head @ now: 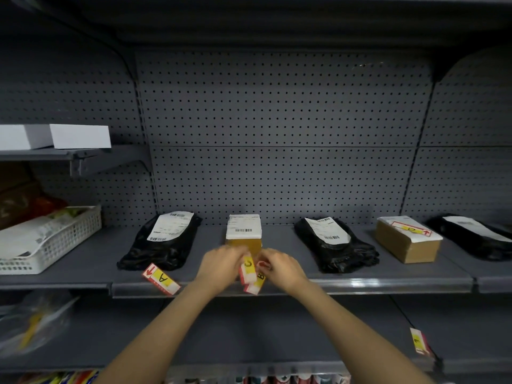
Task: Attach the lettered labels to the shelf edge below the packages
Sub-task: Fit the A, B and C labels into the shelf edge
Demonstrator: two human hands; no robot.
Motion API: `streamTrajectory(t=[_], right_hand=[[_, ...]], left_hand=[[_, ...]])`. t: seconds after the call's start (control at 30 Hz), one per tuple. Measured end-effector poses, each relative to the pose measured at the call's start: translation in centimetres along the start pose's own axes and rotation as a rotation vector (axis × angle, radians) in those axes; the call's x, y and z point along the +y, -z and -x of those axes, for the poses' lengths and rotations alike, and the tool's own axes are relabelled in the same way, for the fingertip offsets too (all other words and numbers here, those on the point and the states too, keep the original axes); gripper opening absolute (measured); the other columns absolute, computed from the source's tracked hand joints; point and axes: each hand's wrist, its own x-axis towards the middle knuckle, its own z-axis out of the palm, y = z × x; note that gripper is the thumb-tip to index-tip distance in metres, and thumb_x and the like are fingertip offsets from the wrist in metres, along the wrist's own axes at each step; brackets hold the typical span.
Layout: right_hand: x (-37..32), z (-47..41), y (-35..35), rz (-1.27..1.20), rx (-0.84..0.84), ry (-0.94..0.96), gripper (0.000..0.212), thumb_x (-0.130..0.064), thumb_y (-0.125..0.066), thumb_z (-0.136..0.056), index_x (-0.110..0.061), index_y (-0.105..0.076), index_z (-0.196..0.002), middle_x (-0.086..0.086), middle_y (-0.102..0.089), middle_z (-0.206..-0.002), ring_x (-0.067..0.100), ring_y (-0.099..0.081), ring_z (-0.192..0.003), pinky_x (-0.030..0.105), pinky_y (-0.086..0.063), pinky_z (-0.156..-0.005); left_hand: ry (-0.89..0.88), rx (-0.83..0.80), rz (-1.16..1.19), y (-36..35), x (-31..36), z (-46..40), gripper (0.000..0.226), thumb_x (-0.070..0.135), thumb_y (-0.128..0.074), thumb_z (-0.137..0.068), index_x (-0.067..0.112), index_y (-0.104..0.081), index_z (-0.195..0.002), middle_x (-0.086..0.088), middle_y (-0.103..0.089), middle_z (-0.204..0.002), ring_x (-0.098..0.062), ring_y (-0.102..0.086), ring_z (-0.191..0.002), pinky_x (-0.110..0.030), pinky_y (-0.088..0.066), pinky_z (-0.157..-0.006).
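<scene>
Head view: both hands [221, 266] [279, 268] pinch label C [248, 268].

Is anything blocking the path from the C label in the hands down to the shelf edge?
Nothing visible does. Both hands, left and right, hold the yellow-and-white C label just above the grey metal shelf edge. A similar B label lies there, partly hidden by the fingers.

Both hands meet at the shelf edge [360, 282] before the small brown box [243, 235]. Left hand [221, 266] and right hand [279, 266] pinch label C [247, 268]; label B [256, 284] just below, possibly touching (blurred). Label A [160, 278] lies tilted near the left black package [163, 242].
</scene>
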Motion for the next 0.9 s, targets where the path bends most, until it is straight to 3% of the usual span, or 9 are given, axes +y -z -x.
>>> streamTrajectory(t=[0.1,0.2,0.33,0.43,0.6,0.73,0.9], right_hand=[[1.0,1.0,1.9,0.011,0.04,-0.012,0.046,-0.027,-0.068,-0.08,-0.023,-0.047,-0.121,0.002,-0.062,-0.12,0.023,-0.059,-0.108,0.035,-0.046,-0.087],[3.3,3.0,4.9,-0.003,0.059,-0.067,0.057,-0.03,-0.074,-0.075,-0.025,-0.043,-0.123,-0.001,-0.061,-0.119,0.017,-0.057,-0.109,0.032,-0.043,-0.089],[6.8,6.3,9.0,-0.135,0.095,-0.144,0.045,-0.035,-0.071,-0.076,-0.032,-0.048,-0.115,-0.005,-0.066,-0.102,0.012,-0.061,-0.093,0.031,-0.049,-0.08],[9.6,8.2,11.5,-0.079,0.137,-0.178,0.03,-0.03,-0.071,-0.079,-0.024,-0.058,-0.105,0.0,-0.07,-0.096,0.018,-0.064,-0.089,0.032,-0.051,-0.076],[15.3,10.8,14.4,-0.083,0.174,-0.295,0.013,-0.018,-0.067,-0.083,-0.021,-0.062,-0.095,-0.001,-0.071,-0.09,0.016,-0.064,-0.085,0.03,-0.049,-0.075],[18.7,12.2,15.2,-0.112,0.122,-0.264,0.012,-0.014,-0.066,-0.085,-0.019,-0.06,-0.094,0.0,-0.07,-0.092,0.012,-0.061,-0.082,0.024,-0.044,-0.071],[20.9,11.9,15.3,-0.154,0.054,-0.183,0.015,-0.012,-0.065,-0.085,-0.017,-0.06,-0.099,0.002,-0.07,-0.095,0.013,-0.062,-0.086,0.027,-0.049,-0.076]], left_hand=[[-0.094,0.099,-0.014,2.0,2.2,-2.5,0.012,0.024,-0.046,-0.092,0.025,-0.057,-0.097,-0.006,-0.069,-0.097,-0.029,-0.062,-0.094,-0.039,-0.049,-0.075],[-0.17,0.09,-0.049,1.6,5.9,-4.5,0.009,0.021,-0.047,-0.091,0.022,-0.055,-0.095,-0.008,-0.068,-0.096,-0.029,-0.061,-0.095,-0.037,-0.046,-0.072],[-0.259,0.019,-0.085,-1.6,11.7,-5.7,0.025,0.018,-0.047,-0.092,0.023,-0.052,-0.116,-0.01,-0.067,-0.106,-0.028,-0.06,-0.1,-0.04,-0.05,-0.077],[-0.3,0.007,-0.023,-3.1,16.0,-6.9,0.039,0.016,-0.05,-0.089,0.027,-0.045,-0.126,-0.011,-0.065,-0.114,-0.031,-0.058,-0.105,-0.043,-0.05,-0.079],[-0.143,0.081,0.239,-6.0,19.9,-7.4,0.041,0.029,-0.07,-0.078,0.025,-0.038,-0.103,0.001,-0.06,-0.102,-0.022,-0.059,-0.09,-0.036,-0.047,-0.065],[-0.097,-0.078,0.117,-9.9,20.8,-6.0,0.04,0.031,-0.074,-0.072,0.024,-0.046,-0.099,0.001,-0.057,-0.105,-0.021,-0.054,-0.099,-0.035,-0.045,-0.075],[-0.031,-0.031,0.062,-12.2,22.7,-5.8,0.041,0.027,-0.075,-0.071,0.022,-0.05,-0.104,0.0,-0.057,-0.11,-0.021,-0.052,-0.102,-0.033,-0.043,-0.082]])
